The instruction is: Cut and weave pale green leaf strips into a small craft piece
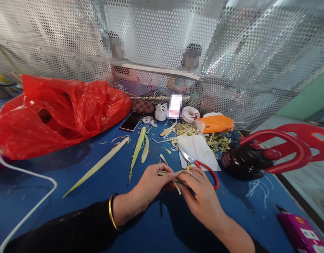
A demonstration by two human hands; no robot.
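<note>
Over the front middle of the blue table, my left hand (156, 179) and my right hand (201, 186) meet, fingers closed on pale green strips of leaf (177, 186), which look like corn husk. A strip end sticks out below, between the hands; much of the piece is hidden by my fingers. Just beyond my right hand lie scissors (189, 159) with red handles, partly on a white paper (201, 149). Left of my hands a long husk leaf (98, 163) rests on the table, with a shorter green one (137, 151) beside it.
A red plastic bag (64, 119) fills the back left, near a phone (131, 121). Husk scraps (186, 129), a ribbon spool (191, 114) and an orange packet (216, 123) lie behind. At right stand a black kettle (243, 163) and a purple box (304, 230). People sit beyond the perforated screen (162, 35).
</note>
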